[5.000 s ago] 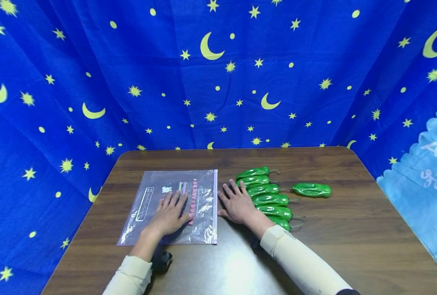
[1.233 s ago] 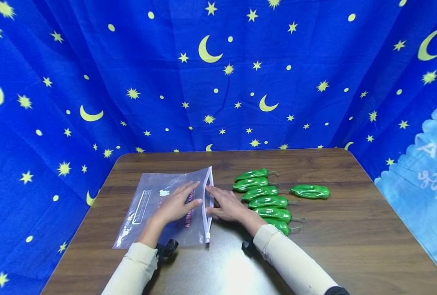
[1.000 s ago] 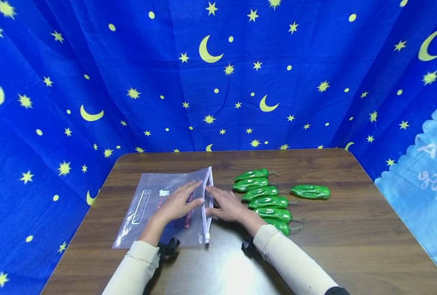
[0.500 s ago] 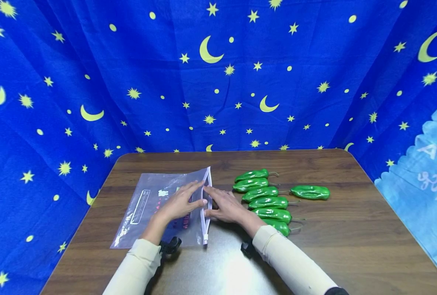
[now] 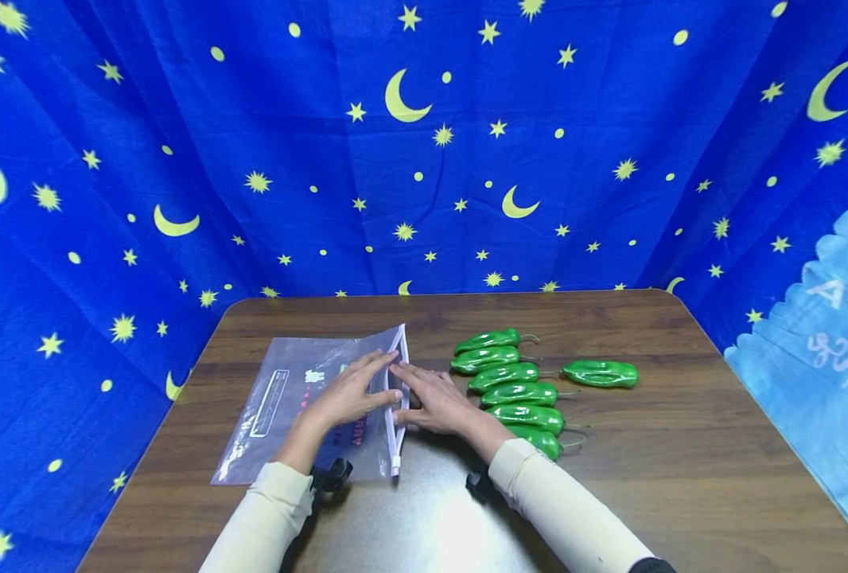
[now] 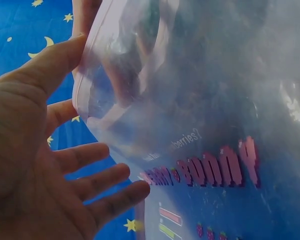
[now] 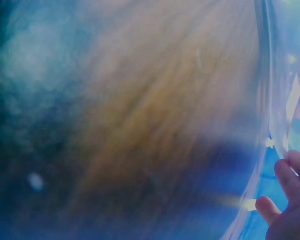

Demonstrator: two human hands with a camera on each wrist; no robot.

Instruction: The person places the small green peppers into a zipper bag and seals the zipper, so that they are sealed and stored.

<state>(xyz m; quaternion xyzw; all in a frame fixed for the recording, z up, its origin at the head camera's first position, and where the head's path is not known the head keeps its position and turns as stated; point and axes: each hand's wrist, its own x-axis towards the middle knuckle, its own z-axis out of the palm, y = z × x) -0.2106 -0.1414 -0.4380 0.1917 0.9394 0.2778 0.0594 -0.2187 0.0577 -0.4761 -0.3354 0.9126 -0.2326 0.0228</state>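
From where I stand, both hands meet at the mouth of a clear zip bag (image 5: pixel 291 390), which lies flat on the worktop (image 5: pixel 682 454) to the left of them, lifted a little where the fingers reach it. The left hand (image 5: pixel 348 394) is over the bag's top face, fingers spread and nearly straight, thumb and forefinger at the lip; the right hand (image 5: pixel 438 399) comes in from the other side, fingers stretched to the same opening, thumb standing apart. The mouth gapes slightly between them, its long line running away from the person, with the white slider (image 5: pixel 396 461) at the end nearest the body. On the far side of the right hand, and nearer to it than to the left, six green peppers (image 5: pixel 519 394) lie in a row, each lengthwise roughly across, square to the mouth, stems pointing away from the hands. A seventh pepper (image 5: pixel 600 374) sits further right. Pink lettering (image 6: pixel 225 167) on the bag reads BUNNY, with most of BERRY before it; smaller print ends in "berries?". A white boxed panel (image 5: pixel 270 403) left of the left hand is too small to read.
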